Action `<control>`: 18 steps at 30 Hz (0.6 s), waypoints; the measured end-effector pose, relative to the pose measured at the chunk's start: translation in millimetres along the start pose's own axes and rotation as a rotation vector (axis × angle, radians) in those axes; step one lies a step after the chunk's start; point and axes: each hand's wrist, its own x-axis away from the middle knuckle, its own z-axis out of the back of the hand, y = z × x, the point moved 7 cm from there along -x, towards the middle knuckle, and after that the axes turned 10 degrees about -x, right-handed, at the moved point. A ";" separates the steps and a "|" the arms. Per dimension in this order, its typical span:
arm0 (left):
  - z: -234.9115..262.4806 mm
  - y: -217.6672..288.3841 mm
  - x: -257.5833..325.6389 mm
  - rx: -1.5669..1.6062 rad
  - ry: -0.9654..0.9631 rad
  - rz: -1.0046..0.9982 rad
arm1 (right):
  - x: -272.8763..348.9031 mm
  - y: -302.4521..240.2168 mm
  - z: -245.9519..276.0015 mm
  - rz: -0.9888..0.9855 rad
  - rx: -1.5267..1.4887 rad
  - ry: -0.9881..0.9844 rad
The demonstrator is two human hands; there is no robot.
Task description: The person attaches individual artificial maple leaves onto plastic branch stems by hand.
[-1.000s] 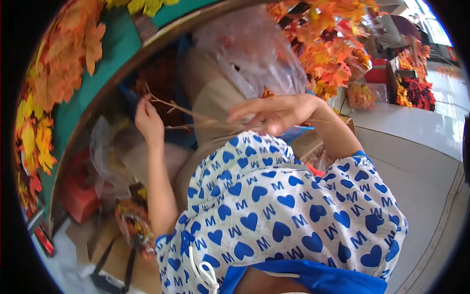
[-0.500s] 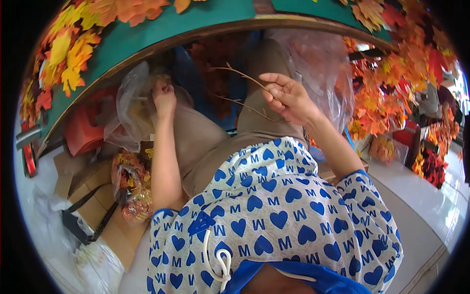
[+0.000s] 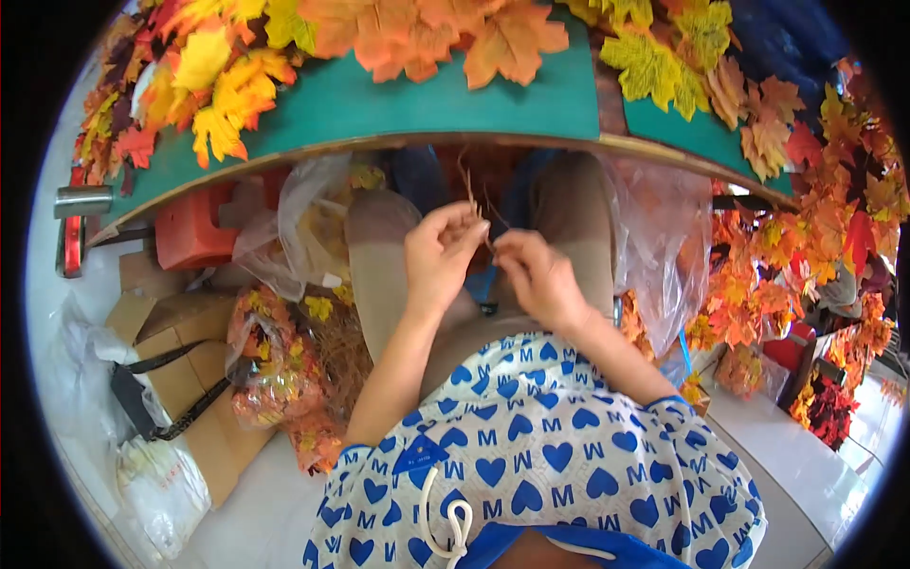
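Note:
Both my hands meet over my lap, in front of the table edge. My right hand (image 3: 540, 282) is closed in a pinch on a thin brown branched twig (image 3: 465, 169), whose tips reach up toward the table's underside. Beside it, my left hand (image 3: 442, 254) is closed too, thumb and fingertips pressed on a thin tan stem-like piece (image 3: 473, 197) next to the twig. The fingertips nearly touch, and where the thin pieces cross is too small to make out.
A green table (image 3: 455, 109) carries orange and yellow artificial maple leaves (image 3: 517, 43). Leaf bunches (image 3: 758, 251) hang at right beside clear plastic (image 3: 664, 237). At left are a red plastic container (image 3: 194, 235), a cardboard box (image 3: 194, 379) and bagged leaves (image 3: 275, 379).
My left hand has left the plastic bag at left and come to the middle, now pinching a thin piece. My right hand has lowered leftward with the twig. The view has shifted.

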 end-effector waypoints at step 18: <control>-3.2 -18.6 33.7 0.938 -0.459 0.536 | -212.7 -180.8 49.1 0.748 0.612 0.146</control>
